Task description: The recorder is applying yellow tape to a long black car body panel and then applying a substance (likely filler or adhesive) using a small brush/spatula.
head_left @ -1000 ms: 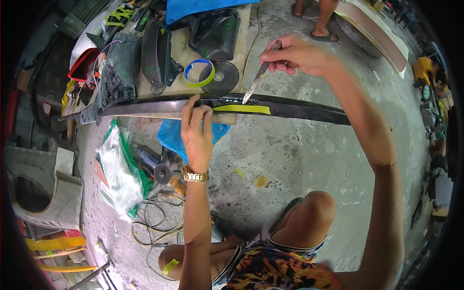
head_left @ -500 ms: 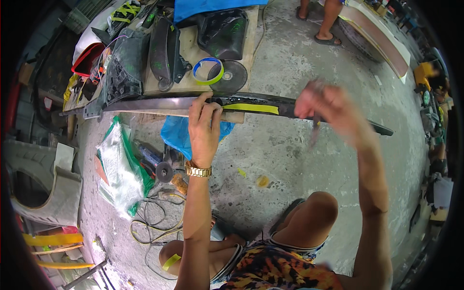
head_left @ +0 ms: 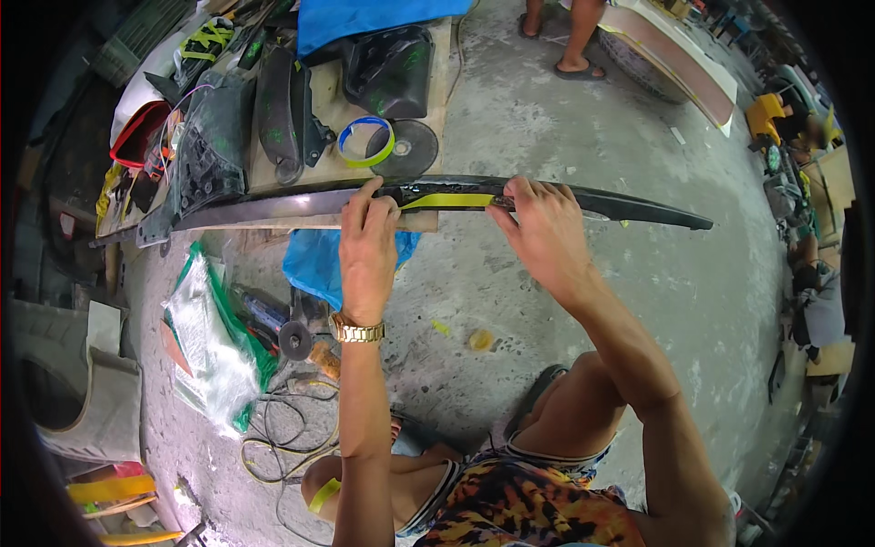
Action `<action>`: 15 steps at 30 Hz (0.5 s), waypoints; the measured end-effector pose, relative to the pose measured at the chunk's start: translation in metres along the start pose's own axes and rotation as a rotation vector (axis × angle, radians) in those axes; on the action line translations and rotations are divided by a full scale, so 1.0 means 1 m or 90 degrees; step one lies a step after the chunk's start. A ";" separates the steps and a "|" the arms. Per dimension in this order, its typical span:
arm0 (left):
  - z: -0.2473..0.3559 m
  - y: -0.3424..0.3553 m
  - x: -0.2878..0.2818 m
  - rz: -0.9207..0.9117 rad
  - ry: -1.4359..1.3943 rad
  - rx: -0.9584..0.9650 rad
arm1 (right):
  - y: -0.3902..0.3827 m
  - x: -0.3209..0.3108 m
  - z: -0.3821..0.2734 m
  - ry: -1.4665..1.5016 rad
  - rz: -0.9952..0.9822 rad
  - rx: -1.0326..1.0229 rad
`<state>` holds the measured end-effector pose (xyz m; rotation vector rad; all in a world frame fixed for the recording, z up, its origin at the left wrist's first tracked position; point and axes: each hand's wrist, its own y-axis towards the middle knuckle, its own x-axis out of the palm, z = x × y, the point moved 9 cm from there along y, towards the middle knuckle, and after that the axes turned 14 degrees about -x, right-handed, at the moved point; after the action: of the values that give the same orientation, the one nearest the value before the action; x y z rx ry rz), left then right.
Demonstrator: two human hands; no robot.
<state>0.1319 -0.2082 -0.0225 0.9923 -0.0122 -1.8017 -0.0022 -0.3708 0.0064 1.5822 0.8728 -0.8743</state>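
Moved, head view: my right hand (head_left: 551, 228), a blur off to the right of the tape half a second ago, is now at the tape's right end; left hand (head_left: 366, 251) has kept its place.
Black strip (head_left: 629, 206): straight ahead of my knees, long axis running left to right, gently bowed; both hands touch it, neither nearer.
Yellow tape (head_left: 447, 200): lies along the strip's near side between my hands, left fingertips by one end, right fingertips at the other.
Left grip: fingers bent over the strip; thumb hidden, so can't tell whether it clamps or only presses.
Right grip: closed around a slim tool (head_left: 502, 201), dark handle end poking out between thumb and forefinger; can't tell if the tape end is pinched too.
Board (head_left: 421, 221): carries the strip's middle along its near edge; right-hand length sticks out past it over the floor.
On the board: tape roll (head_left: 371, 163) overlapping a dark disc (head_left: 412, 149), just beyond the strip; black moulded parts farther off.
Concrete floor (head_left: 510, 319): grey, stained; blue sheet (head_left: 314, 269), plastic bag (head_left: 210, 328) and coiled cable (head_left: 264, 465) to my left.
Room: cluttered workshop; another person's sandalled foot (head_left: 581, 68) far ahead, well apart from me.
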 end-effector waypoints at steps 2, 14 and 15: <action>-0.001 0.001 -0.004 -0.010 -0.006 -0.008 | 0.001 0.005 0.001 0.015 0.011 0.001; 0.008 0.001 -0.011 -0.116 -0.032 0.040 | -0.004 0.011 0.009 0.184 -0.009 0.046; 0.010 0.002 -0.010 -0.133 -0.028 0.031 | -0.005 0.007 0.010 0.211 -0.013 0.053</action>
<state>0.1279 -0.2056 -0.0089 1.0181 0.0218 -2.0225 -0.0043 -0.3796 -0.0041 1.8256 1.0977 -0.6788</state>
